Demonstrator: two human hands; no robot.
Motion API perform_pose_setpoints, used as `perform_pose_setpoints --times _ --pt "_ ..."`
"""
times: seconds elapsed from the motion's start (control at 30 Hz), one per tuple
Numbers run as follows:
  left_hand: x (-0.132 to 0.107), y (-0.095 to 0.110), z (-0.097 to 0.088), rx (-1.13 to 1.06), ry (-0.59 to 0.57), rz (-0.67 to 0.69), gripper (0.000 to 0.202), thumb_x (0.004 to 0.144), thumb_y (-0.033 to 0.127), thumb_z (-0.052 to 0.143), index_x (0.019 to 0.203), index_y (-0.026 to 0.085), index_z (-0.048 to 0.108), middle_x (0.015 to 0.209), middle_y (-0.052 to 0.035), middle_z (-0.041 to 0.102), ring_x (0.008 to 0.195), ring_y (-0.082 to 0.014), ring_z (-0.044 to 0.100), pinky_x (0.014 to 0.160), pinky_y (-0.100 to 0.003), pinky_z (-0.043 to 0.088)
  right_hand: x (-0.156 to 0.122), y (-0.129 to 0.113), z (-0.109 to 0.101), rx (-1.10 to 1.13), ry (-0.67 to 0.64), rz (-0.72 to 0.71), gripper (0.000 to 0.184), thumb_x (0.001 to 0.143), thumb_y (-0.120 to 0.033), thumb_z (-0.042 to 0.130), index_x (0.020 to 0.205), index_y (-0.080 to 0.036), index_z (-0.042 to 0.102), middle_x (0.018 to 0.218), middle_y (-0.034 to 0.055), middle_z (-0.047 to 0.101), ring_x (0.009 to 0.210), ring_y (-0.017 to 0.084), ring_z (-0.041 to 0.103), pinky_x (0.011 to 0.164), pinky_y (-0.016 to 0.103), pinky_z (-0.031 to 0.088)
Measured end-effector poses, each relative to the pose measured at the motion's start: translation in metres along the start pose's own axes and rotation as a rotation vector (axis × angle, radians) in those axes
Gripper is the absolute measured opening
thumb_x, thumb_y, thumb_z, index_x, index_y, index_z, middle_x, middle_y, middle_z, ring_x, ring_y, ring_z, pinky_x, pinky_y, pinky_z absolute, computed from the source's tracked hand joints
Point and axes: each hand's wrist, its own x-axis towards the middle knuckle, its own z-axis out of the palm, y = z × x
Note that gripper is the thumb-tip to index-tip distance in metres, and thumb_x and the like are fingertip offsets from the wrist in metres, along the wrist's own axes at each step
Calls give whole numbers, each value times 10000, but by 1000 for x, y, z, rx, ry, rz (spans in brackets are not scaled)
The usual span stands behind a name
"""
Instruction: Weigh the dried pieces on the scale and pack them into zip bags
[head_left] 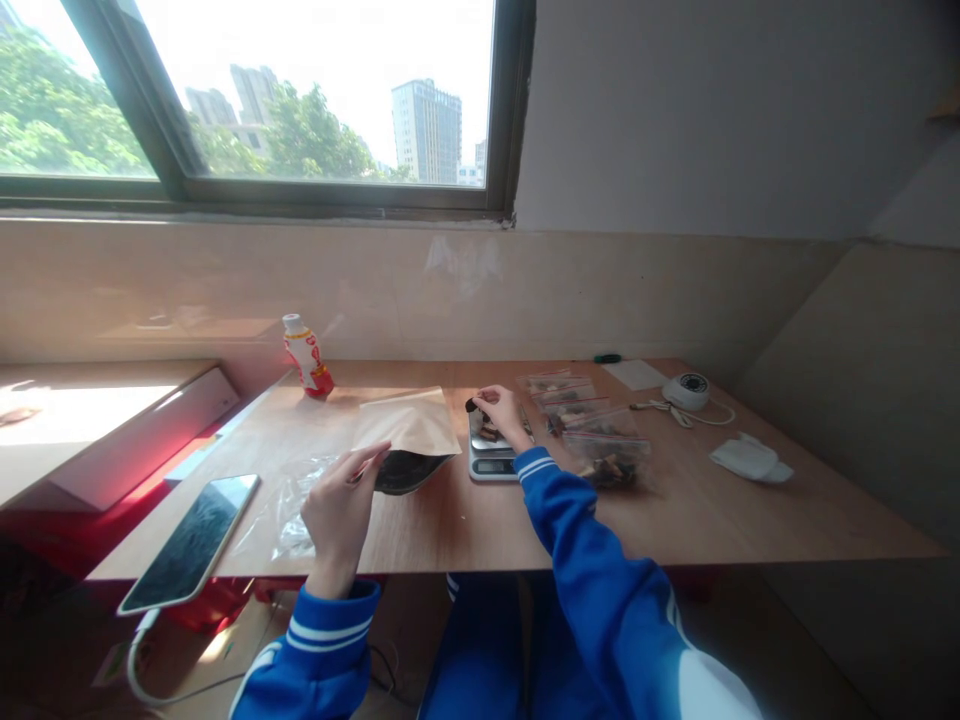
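My left hand pinches the rim of a brown paper pouch, whose dark-lined mouth gapes toward me. Over a small kitchen scale, my right hand has thumb and fingers closed on a small dark piece of dried material. More brown pieces lie on the scale's plate. My right wrist hides part of the scale. Just right of it, several clear zip bags of dried brown pieces lie in a row.
A crumpled clear plastic bag and a phone on a cable lie at left. A drink bottle stands behind. At right are a white dome camera, a white crumpled packet and a paper sheet.
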Motion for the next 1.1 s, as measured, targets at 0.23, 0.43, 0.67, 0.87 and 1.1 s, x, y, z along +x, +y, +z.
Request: perform_pose_setpoints --times 0.23,0.43,0.67,0.87,1.1 --pt "-1 1 -2 -11 1 -2 142 831 364 627 931 361 728 850 54 737 765 -138 676 583 -205 384 1 1 -1 60 -20 -44 203 665 -318 722 787 -166 667 827 95 726 766 214 673 730 342 532" --pt "-1 1 -1 -16 2 20 148 840 370 613 935 357 726 861 56 737 770 -137 676 590 -206 386 0 -3 -5 102 17 -63 231 666 -351 714 797 -166 665 833 93 724 772 212 667 762 354 530" --pt "-1 0 -1 -20 8 17 151 835 376 616 934 353 727 842 50 735 764 -133 668 585 -205 384 -3 -22 -14 222 142 -88 278 703 -379 681 865 -156 646 903 103 710 825 200 653 792 337 525" --pt "-1 1 0 -21 8 4 152 832 371 615 931 347 728 825 43 732 752 -139 661 574 -213 372 -13 -38 -38 308 213 -79 321 691 -404 707 888 -158 645 924 94 700 834 195 646 803 343 526" --pt "-1 -1 2 -36 -10 -2 160 838 383 611 947 355 725 858 49 732 768 -134 664 591 -211 380 -41 -41 -74 358 246 -23 366 686 -432 726 922 -164 647 890 73 691 820 192 644 745 330 536"
